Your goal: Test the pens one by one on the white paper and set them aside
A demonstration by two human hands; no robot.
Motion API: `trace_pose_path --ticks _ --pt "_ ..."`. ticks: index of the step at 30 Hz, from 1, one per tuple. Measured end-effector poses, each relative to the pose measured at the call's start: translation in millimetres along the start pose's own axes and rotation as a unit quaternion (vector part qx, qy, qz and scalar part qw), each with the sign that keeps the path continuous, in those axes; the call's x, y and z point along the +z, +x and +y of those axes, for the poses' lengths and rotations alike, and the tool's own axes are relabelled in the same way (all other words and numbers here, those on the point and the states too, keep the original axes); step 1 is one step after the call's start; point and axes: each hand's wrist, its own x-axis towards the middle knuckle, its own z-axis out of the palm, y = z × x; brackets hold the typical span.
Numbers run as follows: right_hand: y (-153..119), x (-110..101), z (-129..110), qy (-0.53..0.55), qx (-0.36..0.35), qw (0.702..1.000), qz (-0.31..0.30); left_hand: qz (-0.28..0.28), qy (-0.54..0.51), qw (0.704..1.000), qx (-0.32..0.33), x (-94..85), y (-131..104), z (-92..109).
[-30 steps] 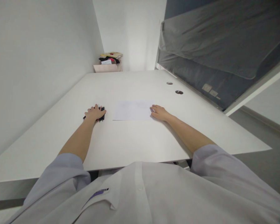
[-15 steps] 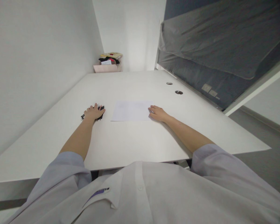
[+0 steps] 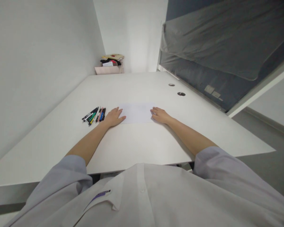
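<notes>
A white sheet of paper lies flat on the white table in front of me. My left hand rests on the paper's left edge, thumb and fingers apart, holding nothing. On the right edge of the sheet lies my right hand, its fingers slightly spread and nothing in it. Left of my left hand, several pens lie in a loose bunch, with black, green, yellow, blue and pink among their colours.
At the table's far left end stands a pinkish box with cloth items in it. Two round cable holes are set in the table's right side. A dark partition with plastic sheeting borders the right; a wall runs along the left.
My left hand has moved right, off the pens and onto the paper's left edge, so the pens now show. My right hand has stayed in place.
</notes>
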Motion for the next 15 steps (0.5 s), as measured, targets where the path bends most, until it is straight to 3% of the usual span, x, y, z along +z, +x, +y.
trace_pose_path --ticks 4,9,15 --pt "-1.9 -2.0 3.2 0.006 0.011 1.0 0.017 -0.057 0.012 0.998 0.002 12.4 2.9 4.0" --pt "-6.3 -6.5 7.1 -0.015 0.073 0.997 0.0 -0.07 0.01 0.997 -0.021 8.7 1.6 3.0" --pt "-3.8 -3.6 12.2 -0.019 0.067 0.997 -0.017 -0.071 0.003 0.997 -0.022 7.7 2.3 5.9"
